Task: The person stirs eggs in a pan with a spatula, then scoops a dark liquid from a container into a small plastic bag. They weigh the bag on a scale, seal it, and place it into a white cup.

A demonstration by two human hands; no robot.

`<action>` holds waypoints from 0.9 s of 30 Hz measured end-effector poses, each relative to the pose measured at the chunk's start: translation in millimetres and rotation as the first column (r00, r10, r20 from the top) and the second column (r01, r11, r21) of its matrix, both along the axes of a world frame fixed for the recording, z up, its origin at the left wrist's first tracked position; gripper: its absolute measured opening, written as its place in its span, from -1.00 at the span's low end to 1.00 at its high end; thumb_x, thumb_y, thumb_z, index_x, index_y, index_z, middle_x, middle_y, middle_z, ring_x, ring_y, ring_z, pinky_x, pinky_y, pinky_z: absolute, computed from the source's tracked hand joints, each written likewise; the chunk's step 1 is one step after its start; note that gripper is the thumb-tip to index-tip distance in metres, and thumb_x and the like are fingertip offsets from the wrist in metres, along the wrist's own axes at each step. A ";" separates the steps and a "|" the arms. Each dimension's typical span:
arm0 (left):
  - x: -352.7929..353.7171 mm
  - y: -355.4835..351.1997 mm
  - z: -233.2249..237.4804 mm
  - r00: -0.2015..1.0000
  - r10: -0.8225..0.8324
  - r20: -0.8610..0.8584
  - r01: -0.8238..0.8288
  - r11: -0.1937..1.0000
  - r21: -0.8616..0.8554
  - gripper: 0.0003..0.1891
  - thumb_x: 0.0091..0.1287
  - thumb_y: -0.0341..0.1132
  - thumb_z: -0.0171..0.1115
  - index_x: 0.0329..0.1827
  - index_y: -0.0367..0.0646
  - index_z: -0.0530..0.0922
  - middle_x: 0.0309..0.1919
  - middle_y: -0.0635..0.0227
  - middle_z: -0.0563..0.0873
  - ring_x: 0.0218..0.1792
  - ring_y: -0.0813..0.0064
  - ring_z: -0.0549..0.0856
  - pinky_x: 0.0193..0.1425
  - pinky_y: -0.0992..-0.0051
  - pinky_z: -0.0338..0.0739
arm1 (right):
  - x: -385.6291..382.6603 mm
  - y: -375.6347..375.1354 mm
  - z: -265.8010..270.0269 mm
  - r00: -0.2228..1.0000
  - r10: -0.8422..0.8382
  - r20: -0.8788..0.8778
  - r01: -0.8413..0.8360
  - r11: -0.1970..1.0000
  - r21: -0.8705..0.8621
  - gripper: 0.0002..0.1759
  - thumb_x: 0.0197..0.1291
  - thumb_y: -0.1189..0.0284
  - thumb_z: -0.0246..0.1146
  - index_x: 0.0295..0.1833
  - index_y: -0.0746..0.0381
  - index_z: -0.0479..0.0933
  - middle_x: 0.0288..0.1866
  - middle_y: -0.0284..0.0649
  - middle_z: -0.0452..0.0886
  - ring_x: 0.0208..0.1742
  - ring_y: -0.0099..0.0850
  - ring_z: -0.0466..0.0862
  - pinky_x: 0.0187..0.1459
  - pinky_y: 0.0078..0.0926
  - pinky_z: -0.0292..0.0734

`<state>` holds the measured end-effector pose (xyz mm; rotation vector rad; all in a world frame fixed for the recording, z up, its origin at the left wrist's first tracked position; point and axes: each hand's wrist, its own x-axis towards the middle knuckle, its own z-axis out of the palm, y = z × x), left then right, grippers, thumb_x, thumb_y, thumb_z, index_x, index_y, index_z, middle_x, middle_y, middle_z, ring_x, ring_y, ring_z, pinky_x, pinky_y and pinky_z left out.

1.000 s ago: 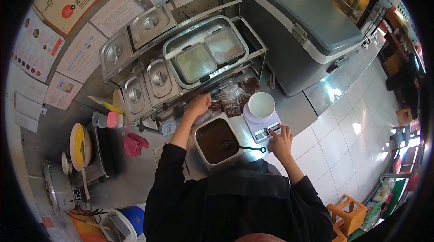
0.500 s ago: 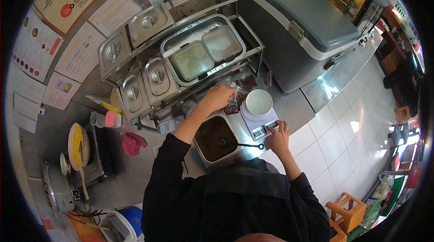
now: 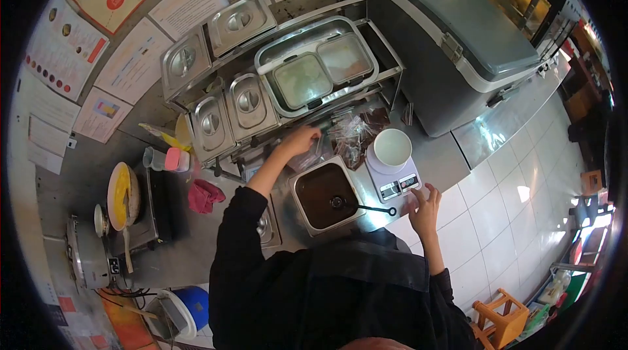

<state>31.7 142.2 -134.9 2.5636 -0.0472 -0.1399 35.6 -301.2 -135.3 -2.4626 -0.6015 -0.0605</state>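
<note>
My left hand (image 3: 300,142) is over some clear plastic bags (image 3: 314,157) behind the steel pan, its fingers bent together; what they hold, if anything, is hidden. A ladle (image 3: 373,209) rests in the pan (image 3: 316,194) of dark brown liquid, its black handle over the right rim. To the right, a white bowl (image 3: 393,147) sits on a digital kitchen scale (image 3: 390,178). My right hand (image 3: 426,209) hovers just off the scale's front right corner, fingers apart. Clear packets (image 3: 353,134) with dark contents lie between bowl and rack.
Behind is a steel rack with lidded pans (image 3: 249,101) and a tray (image 3: 263,65) holding two tubs. A large grey cooler box (image 3: 432,82) stands at the right. At left are a red cloth (image 3: 206,195), a frying pan (image 3: 134,203) with yellow contents and a pot (image 3: 88,258).
My left hand has moved left, off the packets and to the clear bags. My right hand has drawn back from the scale's buttons. The whole view has shifted slightly.
</note>
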 end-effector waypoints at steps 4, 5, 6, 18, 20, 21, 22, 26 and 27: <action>-37.7 30.2 -36.0 0.981 -0.161 0.108 0.131 0.963 0.237 -0.80 0.04 -0.48 0.29 -0.24 -0.18 0.58 -0.44 0.12 0.69 -0.36 0.13 0.68 -0.25 0.28 0.55 | -13.1 -8.3 2.8 0.999 -0.039 -0.019 0.039 0.999 0.005 -0.67 0.02 0.54 0.29 -0.03 0.19 0.61 0.22 0.04 0.34 0.27 0.03 0.30 0.23 -0.08 0.33; -40.3 33.3 -38.5 0.996 -0.091 0.025 0.086 0.985 0.151 -0.82 0.03 -0.46 0.31 -0.27 -0.18 0.60 -0.45 0.13 0.69 -0.37 0.13 0.68 -0.26 0.28 0.55 | -14.5 -8.9 3.4 0.998 -0.049 -0.029 0.049 0.999 0.010 -0.66 0.00 0.55 0.30 -0.03 0.19 0.61 0.22 0.04 0.33 0.28 0.03 0.29 0.24 -0.08 0.32; -42.6 33.7 -34.7 0.998 -0.028 -0.065 0.032 0.997 0.068 -0.83 0.01 -0.44 0.33 -0.30 -0.17 0.61 -0.46 0.15 0.69 -0.39 0.13 0.68 -0.27 0.27 0.55 | -15.8 -9.5 3.9 0.998 -0.058 -0.040 0.058 0.998 0.015 -0.65 -0.01 0.56 0.30 -0.02 0.19 0.61 0.23 0.04 0.33 0.29 0.03 0.29 0.25 -0.08 0.31; -97.0 -18.6 44.2 0.794 0.496 0.351 -0.461 0.868 -0.184 -0.87 0.10 -0.35 0.40 -0.40 -0.23 0.66 -0.48 0.26 0.67 -0.44 0.39 0.69 -0.32 0.45 0.54 | -37.9 16.5 72.1 0.964 -0.204 0.172 0.147 0.943 0.299 -0.64 0.03 0.61 0.29 0.01 0.22 0.59 0.13 -0.03 0.41 0.20 -0.08 0.41 0.21 -0.22 0.33; -115.9 -47.9 74.1 0.731 0.598 0.329 -0.486 0.795 -0.364 -0.87 0.10 -0.40 0.42 -0.41 -0.26 0.65 -0.49 0.31 0.64 -0.43 0.52 0.66 -0.34 0.53 0.52 | -56.2 41.5 104.8 0.963 -0.141 0.230 0.023 0.892 0.452 -0.65 0.05 0.61 0.26 0.02 0.24 0.58 -0.02 -0.05 0.49 0.03 -0.15 0.51 0.02 -0.31 0.42; -126.2 -64.5 88.9 0.707 0.631 0.319 -0.461 0.754 -0.469 -0.88 0.10 -0.43 0.43 -0.42 -0.26 0.63 -0.48 0.34 0.63 -0.41 0.57 0.65 -0.34 0.57 0.51 | -65.2 55.7 118.5 0.962 -0.050 0.269 -0.098 0.855 0.509 -0.66 0.05 0.63 0.25 0.01 0.27 0.58 -0.06 -0.05 0.52 -0.01 -0.15 0.53 -0.01 -0.34 0.44; -136.6 -79.1 94.7 0.686 0.662 0.303 -0.428 0.703 -0.568 -0.88 0.09 -0.46 0.44 -0.42 -0.27 0.62 -0.47 0.37 0.61 -0.40 0.63 0.63 -0.34 0.61 0.50 | -72.7 70.8 124.4 0.950 0.091 0.300 -0.255 0.781 0.570 -0.63 0.05 0.63 0.25 0.04 0.27 0.56 -0.06 -0.05 0.54 -0.03 -0.17 0.55 0.00 -0.35 0.44; -183.1 -134.8 110.7 0.669 0.694 0.266 -0.231 0.534 -0.813 -0.83 0.08 -0.57 0.42 -0.34 -0.26 0.57 -0.33 0.39 0.60 -0.32 0.62 0.63 -0.32 0.63 0.54 | -99.4 139.3 155.5 0.721 0.603 -0.341 -0.150 0.616 0.773 -0.57 0.14 0.42 0.37 0.13 0.25 0.50 -0.01 -0.18 0.61 -0.08 -0.47 0.59 -0.22 -0.57 0.50; -192.1 -144.3 117.8 0.662 0.705 0.257 -0.201 0.497 -0.844 -0.82 0.09 -0.58 0.42 -0.33 -0.25 0.56 -0.32 0.39 0.60 -0.31 0.62 0.63 -0.31 0.63 0.54 | -104.1 151.6 140.4 0.674 0.635 -0.377 -0.118 0.597 0.794 -0.68 0.16 0.44 0.35 0.03 0.26 0.54 -0.11 -0.20 0.63 -0.14 -0.47 0.60 -0.25 -0.58 0.50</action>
